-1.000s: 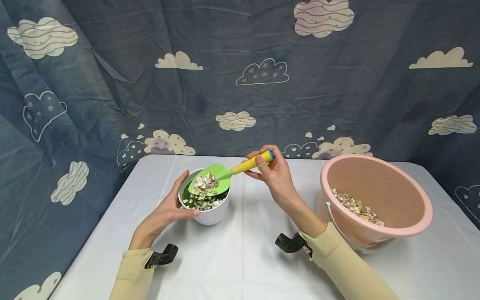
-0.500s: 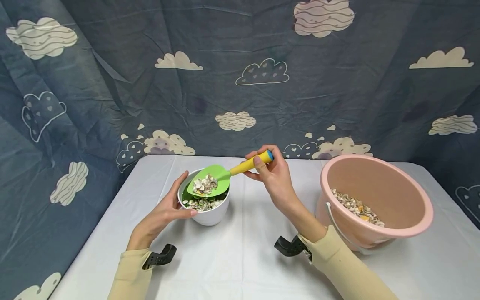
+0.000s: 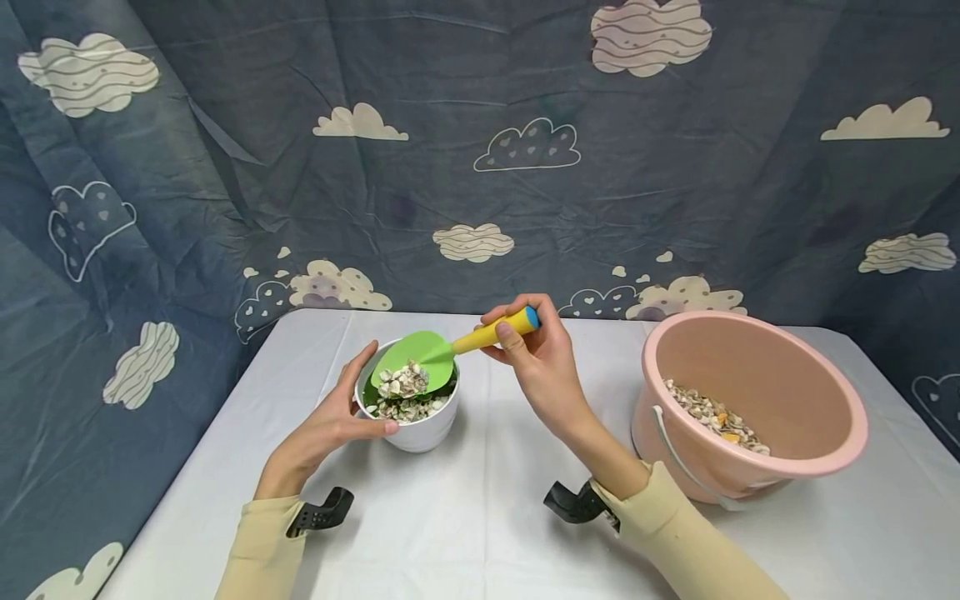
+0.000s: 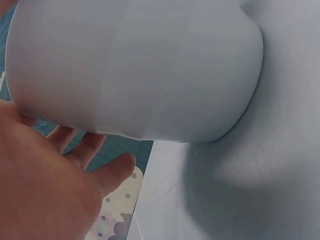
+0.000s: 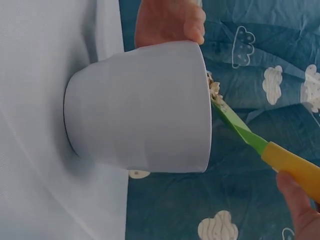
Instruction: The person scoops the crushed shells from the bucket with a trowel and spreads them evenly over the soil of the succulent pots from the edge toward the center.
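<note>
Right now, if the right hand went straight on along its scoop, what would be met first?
Probably the white pot: the green scoop in the right hand slants down-left over its mouth. Whether rim or gravel comes first is unclear.

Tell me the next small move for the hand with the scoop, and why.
Probably the right hand should tilt the green scoop more steeply: its blade slopes down over the mouth of the white pot, pebble-like bits lie on it, and the left hand holds the pot.
</note>
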Action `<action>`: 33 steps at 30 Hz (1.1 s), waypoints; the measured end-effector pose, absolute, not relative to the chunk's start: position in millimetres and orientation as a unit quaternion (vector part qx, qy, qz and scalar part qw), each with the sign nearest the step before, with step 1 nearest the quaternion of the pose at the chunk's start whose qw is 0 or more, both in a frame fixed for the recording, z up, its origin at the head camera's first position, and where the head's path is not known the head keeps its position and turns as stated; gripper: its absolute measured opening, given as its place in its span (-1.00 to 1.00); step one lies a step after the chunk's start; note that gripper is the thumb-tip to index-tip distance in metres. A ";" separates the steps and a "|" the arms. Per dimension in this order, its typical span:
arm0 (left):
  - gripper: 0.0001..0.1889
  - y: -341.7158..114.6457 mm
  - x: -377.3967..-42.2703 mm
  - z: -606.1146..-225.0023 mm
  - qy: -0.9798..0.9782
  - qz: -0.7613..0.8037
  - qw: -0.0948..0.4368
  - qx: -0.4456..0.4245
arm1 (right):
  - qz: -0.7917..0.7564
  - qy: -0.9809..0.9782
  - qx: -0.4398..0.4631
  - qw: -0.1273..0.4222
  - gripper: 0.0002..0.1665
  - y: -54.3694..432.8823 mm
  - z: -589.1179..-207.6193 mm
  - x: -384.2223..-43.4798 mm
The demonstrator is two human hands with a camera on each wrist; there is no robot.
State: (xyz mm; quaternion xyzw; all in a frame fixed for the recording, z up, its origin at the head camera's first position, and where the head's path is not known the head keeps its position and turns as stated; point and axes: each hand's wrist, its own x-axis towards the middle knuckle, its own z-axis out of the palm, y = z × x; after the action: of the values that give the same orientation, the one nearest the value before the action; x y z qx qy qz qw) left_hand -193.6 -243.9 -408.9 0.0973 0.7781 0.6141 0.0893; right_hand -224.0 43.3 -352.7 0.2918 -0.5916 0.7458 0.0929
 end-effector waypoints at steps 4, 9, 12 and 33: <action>0.17 -243.6 -193.6 -408.4 0.766 0.627 0.097 0.104 | 0.748 -0.590 0.287 0.097 -0.79 40.3 -353.0 -221.9; 0.17 -244.7 -193.4 -408.7 0.736 0.655 0.116 0.123 | 0.755 -0.589 0.268 0.102 -0.76 37.2 -353.4 -221.2; 0.15 -245.6 -192.7 -408.3 0.725 0.665 0.121 0.133 | 0.757 -0.593 0.254 0.106 -0.73 36.0 -352.9 -221.0; 0.19 -245.9 -192.2 -408.6 0.760 0.633 0.096 0.110 | 0.753 -0.582 0.278 0.135 -0.73 15.9 -352.0 -207.5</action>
State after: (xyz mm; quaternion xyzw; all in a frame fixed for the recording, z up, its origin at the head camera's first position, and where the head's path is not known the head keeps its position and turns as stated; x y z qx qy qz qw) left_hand -192.2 -245.9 -408.6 0.1104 0.7605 0.6327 0.0957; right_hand -207.5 15.9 -352.0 0.2775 -0.5816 0.7526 0.1353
